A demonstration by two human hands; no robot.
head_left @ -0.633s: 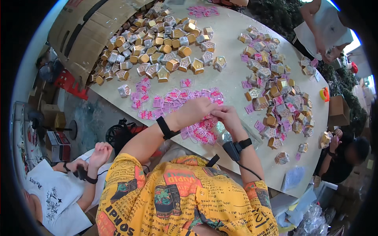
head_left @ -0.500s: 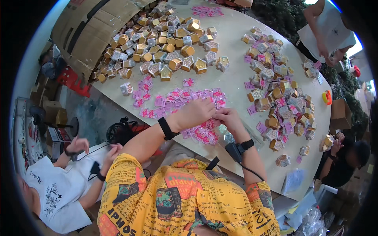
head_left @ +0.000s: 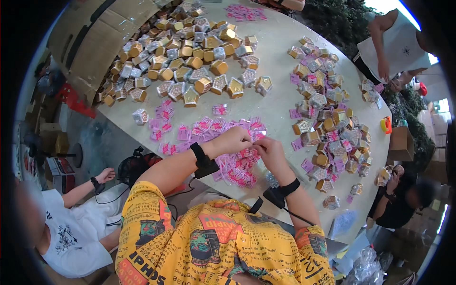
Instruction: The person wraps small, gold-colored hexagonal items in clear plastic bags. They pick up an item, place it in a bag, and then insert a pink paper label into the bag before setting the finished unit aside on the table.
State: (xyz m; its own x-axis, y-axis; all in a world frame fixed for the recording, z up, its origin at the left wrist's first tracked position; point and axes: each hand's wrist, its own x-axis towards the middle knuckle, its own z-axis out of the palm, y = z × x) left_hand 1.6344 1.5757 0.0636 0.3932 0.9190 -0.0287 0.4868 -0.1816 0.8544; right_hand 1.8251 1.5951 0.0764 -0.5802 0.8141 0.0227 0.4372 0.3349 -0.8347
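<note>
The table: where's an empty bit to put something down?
Bare table runs between the big gold pile and the long pile right of it. Another patch lies between the right wristband and the pale packet. Crowded: both piles and the pink cards around the left hand.

- The left grip [head_left: 233,141] and right grip [head_left: 270,153] are working side by side over the surface [head_left: 280,97], marking the dial's centre.
- Loose cards [head_left: 204,126] are spreading from 7 round to 12 o'clock.
- A large pile of pieces [head_left: 219,67] is lying around 11 o'clock, beyond the cards.
- A separate card pile [head_left: 245,13] is resting at 12, near the far edge.
- A mixed heap [head_left: 337,147] of pieces and cards is stretching from 1 to 4.
- A tape roll [head_left: 385,125] is sitting at 3, at the edge.
- A flat pack [head_left: 343,223] is lying between 4 and 5.
</note>
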